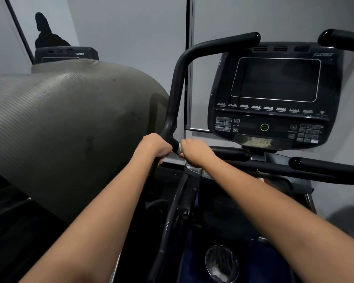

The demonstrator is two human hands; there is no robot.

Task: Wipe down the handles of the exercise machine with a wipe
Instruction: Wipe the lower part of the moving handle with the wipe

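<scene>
Grey gym walls frame a dark exercise machine, both hands low on its left handle.

Left hand is clenched around the curved black handle just below its bend, steadying it. Right hand is closed on a small pale wipe, pressed to the same bar right beside the left. A rolled grey mat rests to the left; the console sits to the right. To do the stroke well, the wipe should probably wrap the bar fully and slide along its length up past the bend, with the left hand shifting off so the patch beneath gets cleaned too.
</scene>
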